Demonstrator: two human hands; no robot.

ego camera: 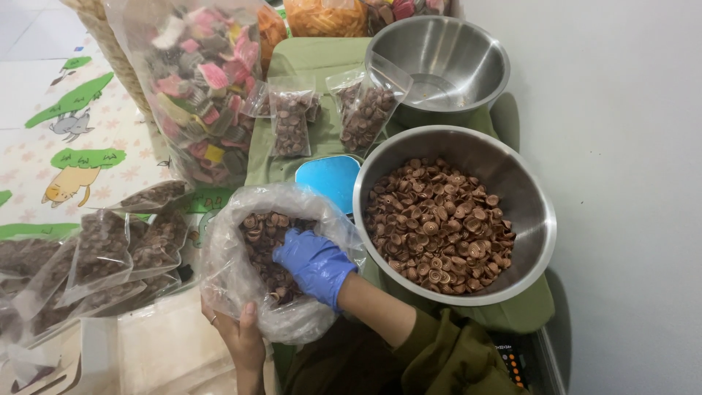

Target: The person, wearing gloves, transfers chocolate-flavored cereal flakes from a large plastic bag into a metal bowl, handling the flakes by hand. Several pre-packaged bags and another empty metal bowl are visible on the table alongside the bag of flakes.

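At about seven o'clock from the full steel bowl [537,219], the gloved right hand [314,262] is sunk into a clear plastic bag [227,274] of small brown ring-shaped snacks [257,228], its fingers curled down among them, though I cannot tell how many it grips. The bare left hand [238,333] clasps the bag's bottom edge at six o'clock. Scooping goes best, I judge, with the mouth kept wide and the bag steady.

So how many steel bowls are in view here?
2. One steel bowl, full of brown round snacks, sits right of the gloved right hand. An empty steel bowl stands behind it. Nothing suggests another is hidden.
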